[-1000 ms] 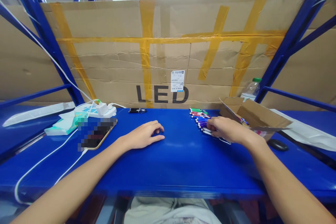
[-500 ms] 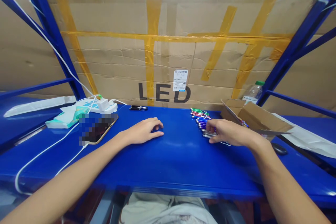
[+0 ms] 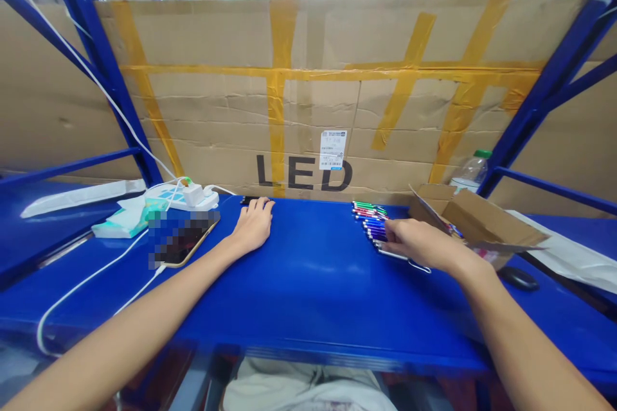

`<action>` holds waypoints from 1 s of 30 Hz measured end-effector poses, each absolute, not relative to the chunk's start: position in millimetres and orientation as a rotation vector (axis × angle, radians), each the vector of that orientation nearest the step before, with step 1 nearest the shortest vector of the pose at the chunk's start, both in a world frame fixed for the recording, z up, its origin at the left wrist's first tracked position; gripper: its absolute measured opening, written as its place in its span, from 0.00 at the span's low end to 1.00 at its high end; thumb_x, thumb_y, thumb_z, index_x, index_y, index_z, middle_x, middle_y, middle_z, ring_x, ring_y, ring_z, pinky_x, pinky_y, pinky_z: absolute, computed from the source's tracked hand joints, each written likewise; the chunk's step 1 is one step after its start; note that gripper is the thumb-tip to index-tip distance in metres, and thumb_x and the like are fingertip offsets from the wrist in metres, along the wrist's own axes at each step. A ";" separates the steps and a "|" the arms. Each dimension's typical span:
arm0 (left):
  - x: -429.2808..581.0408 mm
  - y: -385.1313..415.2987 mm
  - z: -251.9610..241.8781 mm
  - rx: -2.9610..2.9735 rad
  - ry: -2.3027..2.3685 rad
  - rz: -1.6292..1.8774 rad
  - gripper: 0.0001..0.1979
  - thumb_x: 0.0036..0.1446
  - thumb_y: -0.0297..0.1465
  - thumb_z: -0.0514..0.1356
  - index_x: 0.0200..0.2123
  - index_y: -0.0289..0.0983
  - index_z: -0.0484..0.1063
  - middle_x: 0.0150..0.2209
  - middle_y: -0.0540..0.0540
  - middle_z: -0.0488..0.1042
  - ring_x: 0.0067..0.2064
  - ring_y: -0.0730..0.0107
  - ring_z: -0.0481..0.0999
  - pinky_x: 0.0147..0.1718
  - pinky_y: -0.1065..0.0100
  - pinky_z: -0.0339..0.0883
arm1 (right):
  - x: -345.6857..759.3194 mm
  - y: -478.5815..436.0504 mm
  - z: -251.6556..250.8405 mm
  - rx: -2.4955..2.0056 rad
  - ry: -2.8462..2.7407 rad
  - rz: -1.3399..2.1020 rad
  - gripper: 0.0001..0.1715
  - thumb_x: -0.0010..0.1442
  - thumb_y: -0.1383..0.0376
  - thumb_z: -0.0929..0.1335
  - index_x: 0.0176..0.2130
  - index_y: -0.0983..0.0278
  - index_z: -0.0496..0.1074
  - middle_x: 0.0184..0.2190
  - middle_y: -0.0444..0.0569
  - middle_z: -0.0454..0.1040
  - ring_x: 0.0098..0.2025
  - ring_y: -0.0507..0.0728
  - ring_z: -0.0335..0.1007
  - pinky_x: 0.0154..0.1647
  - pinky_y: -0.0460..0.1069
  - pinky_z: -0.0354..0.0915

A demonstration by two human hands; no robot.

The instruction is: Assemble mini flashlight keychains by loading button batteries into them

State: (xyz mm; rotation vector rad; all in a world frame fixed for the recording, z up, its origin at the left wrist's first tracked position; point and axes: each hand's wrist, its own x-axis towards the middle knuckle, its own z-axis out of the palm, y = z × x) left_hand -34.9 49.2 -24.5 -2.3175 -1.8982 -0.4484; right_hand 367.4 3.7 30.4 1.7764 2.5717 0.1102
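My left hand [image 3: 254,226] reaches over the black pens [image 3: 248,200] at the back of the blue table, its fingers stretched forward and partly covering them. My right hand [image 3: 417,241] is bent over a row of metallic pens on the right, thumb and fingers closed around the near end of the row. Blue pens [image 3: 373,228] show just left of its fingertips. Under the thumb side lies a silver pen [image 3: 394,254] with a wire-like clip at its right end. Green pens [image 3: 367,205] and red pens [image 3: 364,212] lie at the far end of the row.
An open cardboard box [image 3: 491,218] stands right of the right hand, with a black mouse [image 3: 518,278] in front and a bottle [image 3: 470,173] behind. On the left are a phone [image 3: 193,244], tissue pack [image 3: 118,223], power strip [image 3: 207,199] and white cables. Taped cardboard [image 3: 216,115] walls the back.
My left hand has moved forward and left from the table's middle onto the black pens. My right hand stays at the pen row, its thumb and fingers now closer together.
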 end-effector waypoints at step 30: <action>-74.4 102.6 -39.8 -2.149 -2.177 -0.289 0.33 0.74 0.38 0.42 0.78 0.35 0.54 0.79 0.38 0.51 0.80 0.43 0.45 0.75 0.34 0.46 | 306.7 -4.9 9.2 1.488 2.994 -0.084 0.15 0.76 0.59 0.65 0.36 0.60 0.71 0.36 0.51 0.81 0.37 0.60 0.77 0.36 0.51 0.59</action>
